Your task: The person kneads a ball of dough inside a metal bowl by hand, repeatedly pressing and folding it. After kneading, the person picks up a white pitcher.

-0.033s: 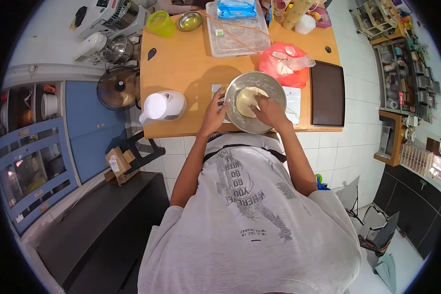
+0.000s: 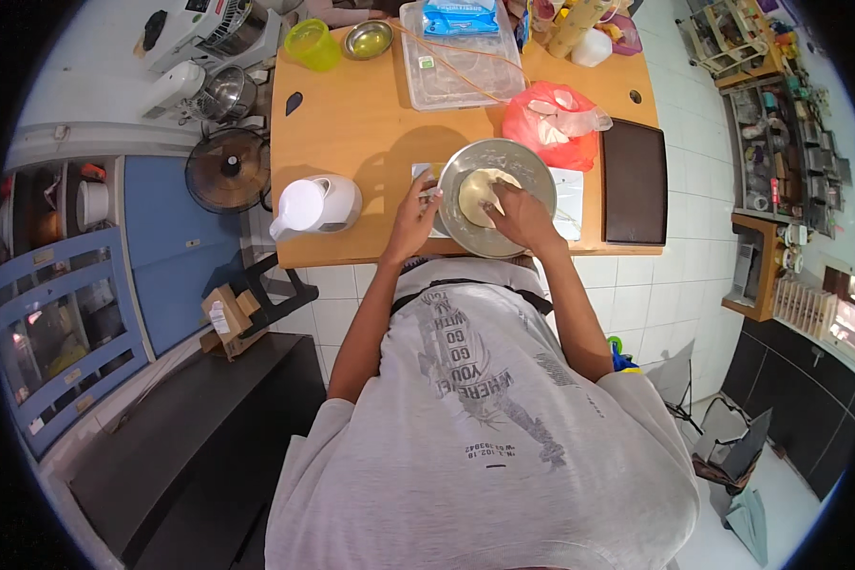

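A steel mixing bowl (image 2: 544,217) stands near the front edge of the wooden table, and a pale round lump of dough (image 2: 475,195) lies in it. My left hand (image 2: 414,214) steadies the bowl at its left rim, fingers curved against the side. Inside the bowl, my right hand (image 2: 521,217) has its bent fingers pressed into the right part of the dough, so the fingertips are partly hidden. Flour or dough smears mark the bowl's inner wall. Under the bowl a flat whitish sheet or board (image 2: 568,199) sticks out on both sides.
A white jug (image 2: 318,204) stands left on the table (image 2: 389,114). A red plastic bag (image 2: 541,123) and dark tray (image 2: 635,180) are right. Farther back are a lidded clear box (image 2: 456,76), green cup (image 2: 312,46) and small metal bowl (image 2: 369,40). A fan (image 2: 228,169) stands left.
My right fingers have shifted slightly on the dough. The left fingers have moved a little at the rim; the bowl stays in place.
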### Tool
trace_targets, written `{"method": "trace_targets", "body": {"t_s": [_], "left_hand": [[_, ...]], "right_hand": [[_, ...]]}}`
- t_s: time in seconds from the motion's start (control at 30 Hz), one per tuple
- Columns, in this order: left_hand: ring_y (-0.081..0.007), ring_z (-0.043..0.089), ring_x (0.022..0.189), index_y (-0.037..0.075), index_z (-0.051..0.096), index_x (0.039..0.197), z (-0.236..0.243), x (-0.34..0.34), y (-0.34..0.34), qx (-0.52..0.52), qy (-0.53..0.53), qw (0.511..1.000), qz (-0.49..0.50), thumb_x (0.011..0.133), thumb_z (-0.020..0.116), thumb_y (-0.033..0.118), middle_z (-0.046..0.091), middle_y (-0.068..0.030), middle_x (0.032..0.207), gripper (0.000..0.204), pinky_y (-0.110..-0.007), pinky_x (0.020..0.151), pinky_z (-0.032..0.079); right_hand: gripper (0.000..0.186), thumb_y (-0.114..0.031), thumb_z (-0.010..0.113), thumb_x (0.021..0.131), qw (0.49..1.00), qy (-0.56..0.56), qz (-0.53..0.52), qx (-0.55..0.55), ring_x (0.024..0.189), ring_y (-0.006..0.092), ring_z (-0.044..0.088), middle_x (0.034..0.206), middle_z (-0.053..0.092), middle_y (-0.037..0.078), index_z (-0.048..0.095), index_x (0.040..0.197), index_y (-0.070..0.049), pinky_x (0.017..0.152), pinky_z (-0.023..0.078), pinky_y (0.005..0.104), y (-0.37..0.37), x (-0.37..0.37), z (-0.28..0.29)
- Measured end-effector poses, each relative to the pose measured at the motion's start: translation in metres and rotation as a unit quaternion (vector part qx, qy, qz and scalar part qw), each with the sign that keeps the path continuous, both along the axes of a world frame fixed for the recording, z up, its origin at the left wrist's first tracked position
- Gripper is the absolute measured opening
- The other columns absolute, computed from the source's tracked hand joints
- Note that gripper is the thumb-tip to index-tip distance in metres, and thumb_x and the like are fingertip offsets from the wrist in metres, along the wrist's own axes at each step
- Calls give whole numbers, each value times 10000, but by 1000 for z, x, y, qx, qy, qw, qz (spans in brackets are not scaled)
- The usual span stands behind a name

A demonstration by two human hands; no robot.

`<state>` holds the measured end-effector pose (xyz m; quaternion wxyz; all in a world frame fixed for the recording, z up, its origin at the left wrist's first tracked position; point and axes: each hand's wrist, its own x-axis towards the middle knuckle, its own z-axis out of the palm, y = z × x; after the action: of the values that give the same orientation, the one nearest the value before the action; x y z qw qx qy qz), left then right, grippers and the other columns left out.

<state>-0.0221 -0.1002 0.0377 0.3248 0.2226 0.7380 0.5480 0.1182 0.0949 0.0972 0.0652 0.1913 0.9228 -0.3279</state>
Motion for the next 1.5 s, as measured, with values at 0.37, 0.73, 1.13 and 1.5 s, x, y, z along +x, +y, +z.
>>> {"method": "trace_targets", "body": {"t_s": [0.37,0.73,1.13,1.5], "left_hand": [[-203,729,1094,19,578,1421,17,-86,-89,90,-20,989,113,1131,551,235,703,-134,1261,362,-311,929,578],[-204,696,946,-1,662,1224,17,-141,-223,81,140,956,245,1097,573,120,747,-121,1133,197,-350,861,551],[-361,720,730,-53,761,970,-26,-189,-247,-159,102,963,194,1090,537,454,725,-235,771,567,-469,695,510],[-290,672,588,-65,769,900,11,-182,-224,-96,221,962,129,1056,595,361,698,-219,672,486,-431,593,480]], "right_hand": [[402,-213,708,955,993,84,49,62,1366,429,519,1402,651,206,680,1290,8,1154,424,511,-112,-75,3],[515,-354,648,1016,982,57,19,181,1538,455,349,1600,459,245,622,1393,-4,1207,275,706,-189,-134,4],[894,-164,835,828,968,33,-46,-243,1466,392,472,1547,491,271,354,1560,18,1213,402,472,-246,-207,-108],[1096,-163,930,755,940,57,-87,-325,1514,372,413,1604,437,215,259,1615,-56,1205,437,505,-242,-170,-79]]}}
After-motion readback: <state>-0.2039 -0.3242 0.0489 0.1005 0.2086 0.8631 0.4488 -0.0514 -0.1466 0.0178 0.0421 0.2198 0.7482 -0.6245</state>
